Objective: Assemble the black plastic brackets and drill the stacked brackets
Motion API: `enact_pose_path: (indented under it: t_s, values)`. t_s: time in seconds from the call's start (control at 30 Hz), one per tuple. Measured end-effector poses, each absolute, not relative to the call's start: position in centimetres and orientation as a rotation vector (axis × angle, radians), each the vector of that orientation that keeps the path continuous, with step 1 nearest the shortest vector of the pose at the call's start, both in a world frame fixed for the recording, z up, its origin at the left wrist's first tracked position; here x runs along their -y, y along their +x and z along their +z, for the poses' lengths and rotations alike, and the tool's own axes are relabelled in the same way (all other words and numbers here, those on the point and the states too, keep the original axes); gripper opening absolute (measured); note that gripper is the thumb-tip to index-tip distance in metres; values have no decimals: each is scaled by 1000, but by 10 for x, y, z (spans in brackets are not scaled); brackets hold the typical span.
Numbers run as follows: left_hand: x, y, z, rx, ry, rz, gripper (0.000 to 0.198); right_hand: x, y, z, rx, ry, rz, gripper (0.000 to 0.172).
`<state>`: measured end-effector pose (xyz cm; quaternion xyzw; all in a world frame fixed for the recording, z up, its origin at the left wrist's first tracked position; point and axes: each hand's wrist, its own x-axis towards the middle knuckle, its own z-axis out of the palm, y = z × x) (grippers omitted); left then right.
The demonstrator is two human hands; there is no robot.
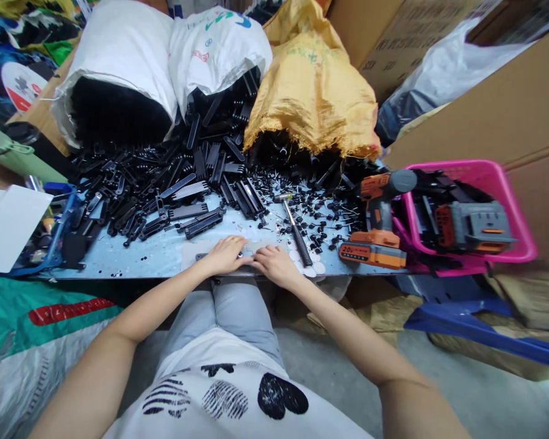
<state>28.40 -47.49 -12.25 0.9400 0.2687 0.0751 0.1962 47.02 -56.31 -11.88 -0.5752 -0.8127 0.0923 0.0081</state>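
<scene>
On the blue worktop [119,262], we see the left hand [226,254] and right hand [274,265] side by side; we cannot tell what their fingers hold. A hammer [299,236] lies beyond the right hand, a dark part [200,256] beside the left.

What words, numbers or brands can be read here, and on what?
"20V": battery of orange-and-grey cordless drill.
Too blurred or small: print beside it, and on the brown cardboard box, printed white sack, yellow woven sack, green-and-white sack, grey-and-orange plastic block.
</scene>
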Motion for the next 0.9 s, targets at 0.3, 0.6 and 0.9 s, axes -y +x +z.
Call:
enact_pose_path:
  t_s: [0.3,0.6,0.9]
  values:
    - [429,389,-119,-645,2752,161,21,476,541,-132,2123,-2217,-4,36]
    - [458,216,-104,-1233,1484,742,37,462,530,-142,1869,-2073,265,24]
    - [496,182,-121,-1268,1025,849,41,522,483,-99,1754,-1594,694,21]
